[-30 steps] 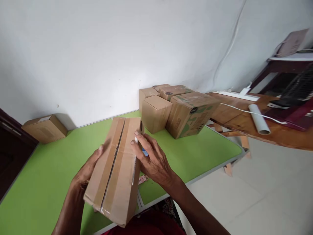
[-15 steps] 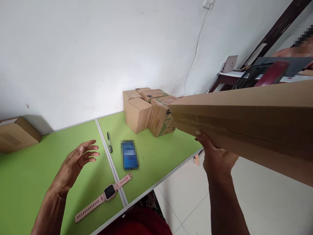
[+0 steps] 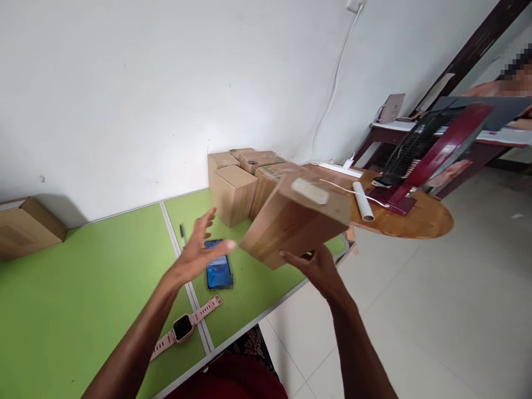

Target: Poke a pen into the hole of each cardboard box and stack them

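Tilted above the right part of the green table [image 3: 112,277] is a cardboard box [image 3: 286,221] with a pale label on one end. My right hand [image 3: 316,269] grips its lower edge, thumb on the near face and the other fingers mostly hidden. Fingers spread, my left hand [image 3: 201,252] hovers just left of the box without touching it. Below that hand lie a smartphone [image 3: 218,271] with a lit blue screen and a pen [image 3: 182,235], partly covered. A pink-strapped smartwatch [image 3: 183,328] rests across the table's seam, its lower strap partly behind my left forearm.
Several cardboard boxes [image 3: 235,191] stand against the wall behind the held one. Another box [image 3: 31,227] sits at the far left. To the right, a round wooden table [image 3: 428,219] bears a dark red fan [image 3: 440,155], a white tube [image 3: 363,202] and a power strip [image 3: 341,169]. Someone sits beyond.
My right hand has brought the box leftward and away from the camera, over the table, uncovering the fan and round table. My left hand has moved right, toward the box.
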{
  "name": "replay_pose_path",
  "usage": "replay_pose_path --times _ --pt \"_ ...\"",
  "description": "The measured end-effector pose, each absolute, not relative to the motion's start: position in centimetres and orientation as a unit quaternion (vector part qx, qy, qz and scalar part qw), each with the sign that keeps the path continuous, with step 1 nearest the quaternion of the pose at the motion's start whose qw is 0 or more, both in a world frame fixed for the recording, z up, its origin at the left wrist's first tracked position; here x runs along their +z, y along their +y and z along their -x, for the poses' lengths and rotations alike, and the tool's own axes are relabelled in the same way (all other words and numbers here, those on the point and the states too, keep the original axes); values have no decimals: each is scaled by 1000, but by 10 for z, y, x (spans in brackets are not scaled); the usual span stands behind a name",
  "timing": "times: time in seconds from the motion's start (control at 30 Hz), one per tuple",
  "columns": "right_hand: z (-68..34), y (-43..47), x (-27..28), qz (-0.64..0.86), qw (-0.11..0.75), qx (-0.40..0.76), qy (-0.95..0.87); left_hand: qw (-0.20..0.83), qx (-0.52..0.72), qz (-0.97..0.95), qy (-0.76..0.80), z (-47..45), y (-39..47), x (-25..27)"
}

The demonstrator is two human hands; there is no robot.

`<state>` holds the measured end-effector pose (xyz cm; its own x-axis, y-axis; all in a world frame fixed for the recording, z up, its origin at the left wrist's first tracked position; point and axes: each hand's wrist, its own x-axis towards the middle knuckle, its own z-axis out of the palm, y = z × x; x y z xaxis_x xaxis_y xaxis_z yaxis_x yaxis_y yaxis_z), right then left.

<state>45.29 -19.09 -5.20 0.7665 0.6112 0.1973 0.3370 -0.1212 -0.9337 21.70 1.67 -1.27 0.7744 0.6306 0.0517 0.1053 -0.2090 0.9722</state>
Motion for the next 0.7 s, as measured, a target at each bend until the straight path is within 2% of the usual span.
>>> replay_pose_path --times 0.1,0.23,0.43,0.6,0.7 --pt "-451 -181 -54 729 528 162 -406 589 182 -771 163 -273 15 -23" --pt "-468 -176 -53 709 527 174 -435 667 159 -725 70 -310 23 -43" --pt "-501 -160 -66 699 554 145 -428 612 246 -741 128 -337 28 -67" --pt "-500 -147 -70 697 563 131 -425 589 268 -743 170 -347 19 -74" --pt "-504 -167 -67 717 562 82 -404 588 266 -744 175 -360 2 -69"
